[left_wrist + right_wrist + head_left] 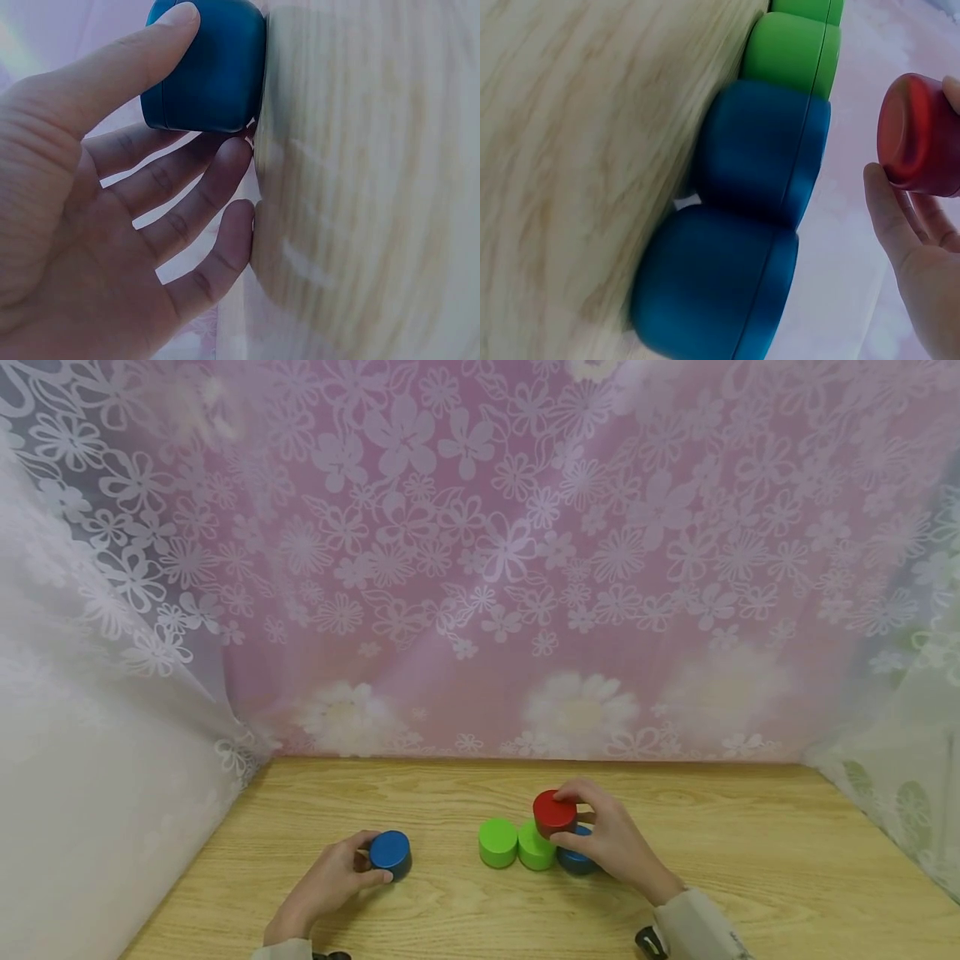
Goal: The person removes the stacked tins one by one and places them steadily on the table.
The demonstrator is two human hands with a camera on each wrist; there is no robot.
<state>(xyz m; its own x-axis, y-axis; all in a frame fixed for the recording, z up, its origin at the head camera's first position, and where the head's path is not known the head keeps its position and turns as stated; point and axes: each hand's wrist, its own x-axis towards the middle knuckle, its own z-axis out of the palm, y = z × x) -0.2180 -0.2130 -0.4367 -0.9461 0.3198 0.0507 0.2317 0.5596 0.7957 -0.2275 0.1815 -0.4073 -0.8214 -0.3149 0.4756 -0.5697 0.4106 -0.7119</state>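
Note:
My left hand (330, 883) pinches a blue round lidded tin (391, 853) at the left, thumb on one side and fingers on the other. In the left wrist view this blue tin (214, 67) stands against the wooden table. My right hand (611, 839) grips a red round tin (555, 810), raised above the row; its underside shows in the right wrist view. Beneath it are two green tins, one left (498, 843) and one partly covered (536, 850), then a blue tin (576, 860). The right wrist view shows another blue tin (712, 289) at the row's near end, hidden in the head view.
The wood-grain table (450, 910) runs back to a pink flowered curtain (480, 610). Pale cloth (90, 760) hangs along the left side, and flowered cloth (911, 760) along the right. A gap of tabletop separates the left blue tin from the row.

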